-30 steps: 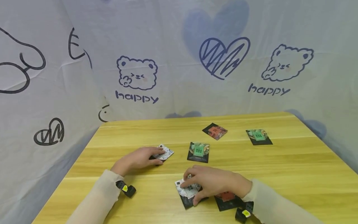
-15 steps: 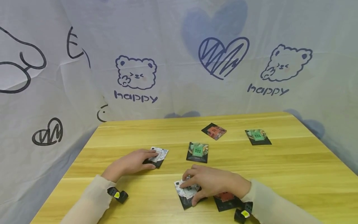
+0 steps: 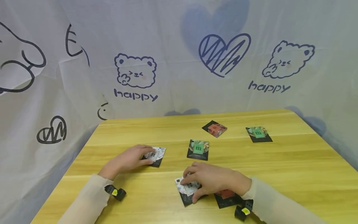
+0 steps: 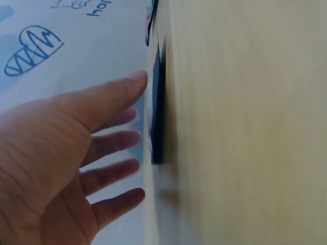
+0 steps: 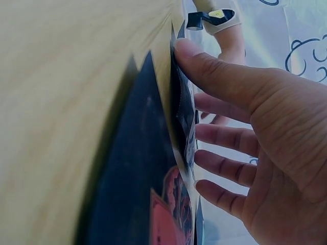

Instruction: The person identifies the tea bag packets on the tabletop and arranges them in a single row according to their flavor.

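In the head view, my left hand [image 3: 130, 159] lies over a flat black-and-white packet [image 3: 158, 158] on the left of the table. The left wrist view shows that hand's thumb and spread fingers at the packet's [image 4: 158, 115] face, not curled round it. Nearer the front, my right hand [image 3: 213, 179] rests its fingertips on a second black-and-white packet [image 3: 188, 200]. Seen from the right wrist, its thumb touches that packet's [image 5: 180, 97] edge and the other fingers are extended. A black-and-red packet [image 3: 227, 202] lies partly hidden beneath the right wrist.
A black-and-green packet [image 3: 198, 150] lies mid-table, between and beyond the hands. Farther back are a black-and-red packet [image 3: 214, 128] and another green one [image 3: 258, 134]. The wooden table [image 3: 296, 161] meets a white cloth backdrop [image 3: 173, 74] with drawings.
My left hand has shifted left, and the white packet under it has slid left and turned slightly. My right hand and its packet stay in place.
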